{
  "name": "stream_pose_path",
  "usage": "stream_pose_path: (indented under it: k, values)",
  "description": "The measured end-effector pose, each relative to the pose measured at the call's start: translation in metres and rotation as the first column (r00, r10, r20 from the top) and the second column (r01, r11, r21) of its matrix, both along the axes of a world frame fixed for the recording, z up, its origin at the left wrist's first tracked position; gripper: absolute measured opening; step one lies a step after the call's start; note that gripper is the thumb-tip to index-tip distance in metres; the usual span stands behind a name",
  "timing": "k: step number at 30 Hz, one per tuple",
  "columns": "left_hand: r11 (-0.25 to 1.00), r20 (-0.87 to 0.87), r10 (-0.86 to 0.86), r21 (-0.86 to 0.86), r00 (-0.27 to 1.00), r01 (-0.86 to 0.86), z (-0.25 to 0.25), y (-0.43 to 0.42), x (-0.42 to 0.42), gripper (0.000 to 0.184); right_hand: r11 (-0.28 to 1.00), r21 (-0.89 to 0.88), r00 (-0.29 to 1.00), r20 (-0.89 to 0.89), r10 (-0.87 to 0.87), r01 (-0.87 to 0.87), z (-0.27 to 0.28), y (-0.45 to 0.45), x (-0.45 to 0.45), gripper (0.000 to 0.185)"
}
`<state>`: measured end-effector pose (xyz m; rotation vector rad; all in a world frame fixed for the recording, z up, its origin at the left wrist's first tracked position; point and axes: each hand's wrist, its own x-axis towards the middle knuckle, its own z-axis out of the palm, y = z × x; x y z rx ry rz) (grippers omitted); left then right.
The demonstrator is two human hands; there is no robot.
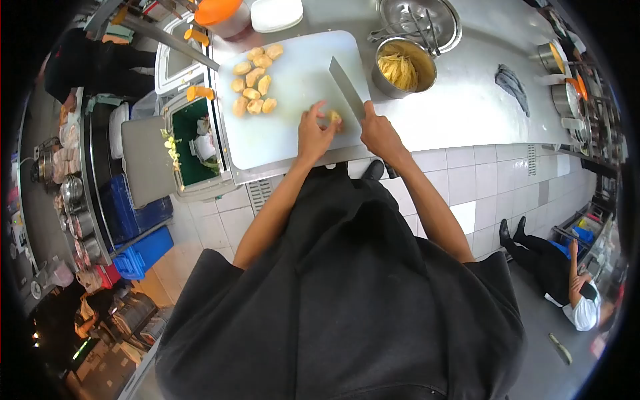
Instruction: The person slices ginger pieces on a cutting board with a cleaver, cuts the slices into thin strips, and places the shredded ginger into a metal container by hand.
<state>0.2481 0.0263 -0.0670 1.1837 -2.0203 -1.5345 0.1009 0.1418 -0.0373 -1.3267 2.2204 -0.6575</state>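
A kitchen knife [347,88] is in my right hand [381,138], fingers wrapped round its handle. Its broad blade points up and to the left over the white cutting board [287,143]. My left hand [316,133] rests low on the board, left of the blade, with bent fingers about a small yellow piece [335,119] that looks like peeled ginger. That piece is blurred and partly covered by the fingers. Several peeled chunks [253,79] of the same kind lie in loose rows at the board's upper left.
Right of the board stands a steel pot [429,75] holding yellow strips [399,69]. Behind it is a steel bowl [453,27] with utensils. A grey cloth [512,88] lies farther right. Left of the table is an open bin [190,150]. A person [553,267] is at the lower right.
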Motion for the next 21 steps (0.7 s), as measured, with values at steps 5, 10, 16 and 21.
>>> stream_pose_path:
  k: [5, 10, 16, 21]
  values:
    - [0.933, -0.049, -0.067, -0.357, 0.997, 0.046, -0.008, -0.004, 0.009, 0.024, 0.999, 0.016, 0.999, -0.02, -0.027, 0.028, 0.005, -0.002, 0.004, 0.028]
    - [0.825, -0.187, -0.108, -0.565, 0.976, -0.017, -0.011, -0.015, 0.021, 0.013, 0.998, 0.04, 0.999, -0.019, -0.04, 0.041, 0.011, -0.002, 0.004, 0.027]
    - [0.702, -0.188, -0.266, -0.71, 0.945, 0.056, -0.009, -0.018, 0.024, 0.013, 0.999, 0.018, 0.999, -0.012, -0.033, 0.033, 0.011, -0.001, 0.005, 0.027]
    - [0.669, -0.145, -0.362, -0.728, 0.921, 0.148, -0.019, -0.025, 0.014, 0.011, 0.998, 0.002, 0.998, -0.008, -0.061, 0.061, 0.023, 0.021, 0.021, 0.032]
